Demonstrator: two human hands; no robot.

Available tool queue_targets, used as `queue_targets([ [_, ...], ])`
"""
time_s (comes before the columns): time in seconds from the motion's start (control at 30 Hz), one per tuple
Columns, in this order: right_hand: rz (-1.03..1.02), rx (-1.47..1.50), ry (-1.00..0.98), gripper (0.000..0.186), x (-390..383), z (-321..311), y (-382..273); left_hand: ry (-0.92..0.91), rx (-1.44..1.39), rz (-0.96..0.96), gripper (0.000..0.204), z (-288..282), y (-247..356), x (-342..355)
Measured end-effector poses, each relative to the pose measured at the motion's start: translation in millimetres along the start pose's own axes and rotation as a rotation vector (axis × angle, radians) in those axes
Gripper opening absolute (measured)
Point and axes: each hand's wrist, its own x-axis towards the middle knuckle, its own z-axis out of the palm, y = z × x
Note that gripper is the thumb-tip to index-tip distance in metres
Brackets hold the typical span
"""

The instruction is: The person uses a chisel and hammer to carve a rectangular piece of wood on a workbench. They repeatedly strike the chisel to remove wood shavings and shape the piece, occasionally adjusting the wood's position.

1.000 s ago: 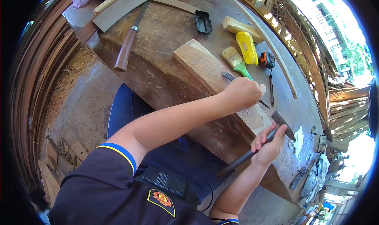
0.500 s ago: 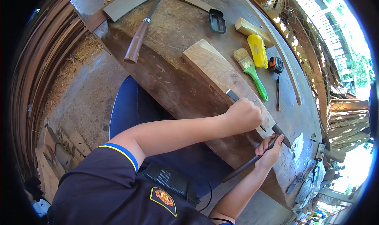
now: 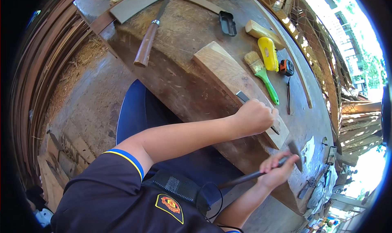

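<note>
My left hand (image 3: 255, 116) is a fist around a steel chisel (image 3: 242, 96). The chisel's flat, shiny end sticks out on the far-left side of the fist and its thin dark end on the near-right side; the middle is hidden in my fingers. Under that fist lies a thick wooden block (image 3: 220, 65), slanting along the bench edge. My right hand (image 3: 279, 169) grips a hammer (image 3: 245, 178) close to its head, with the handle running back toward my body. The hammer head is motion-blurred, just off the block's near-right end and apart from the chisel.
On the worn workbench (image 3: 175, 37), beyond the block, lie a green-handled paintbrush (image 3: 265, 82), a yellow brush (image 3: 268, 55), a tape measure (image 3: 286, 67) and a black tray (image 3: 227, 23). A wooden-handled saw (image 3: 147, 45) rests at the left. Wire mesh (image 3: 300, 18) borders the far right.
My right hand has drawn the hammer toward me, so its head has come away from the block's end and the chisel. The left fist has stayed nearly in place.
</note>
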Motion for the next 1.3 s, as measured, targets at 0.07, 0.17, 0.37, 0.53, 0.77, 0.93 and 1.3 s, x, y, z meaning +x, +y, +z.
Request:
queue_targets([
  [0.07,-0.104,0.075,0.250,0.054,4.0,6.6,-18.3,0.006,-0.020,0.013,0.010,0.6,4.3,4.1],
  [0.17,0.016,0.008,0.023,0.054,2.0,15.1,-4.2,0.047,-0.022,-0.006,0.010,3.0,2.0,1.0],
  [0.37,-0.047,0.036,0.108,0.051,3.1,18.0,-9.2,0.039,0.010,0.033,0.010,-1.0,-5.9,0.7],
  [0.53,0.118,-0.128,-0.020,0.047,-9.7,49.8,1.5,0.004,-0.006,-0.014,0.010,-6.1,-16.0,1.4],
  [0.77,0.062,0.014,0.059,0.046,-0.7,38.5,-6.5,0.028,0.006,0.010,0.010,-9.0,-17.6,0.8],
  [0.93,0.072,-0.105,-0.069,0.051,-8.6,45.7,-8.9,0.004,-0.013,-0.012,0.011,-15.8,-25.8,-0.7],
  [1.3,0.113,-0.069,-0.271,0.048,4.8,74.3,-8.4,-0.039,0.012,-0.089,0.008,-32.3,-43.8,0.1],
])
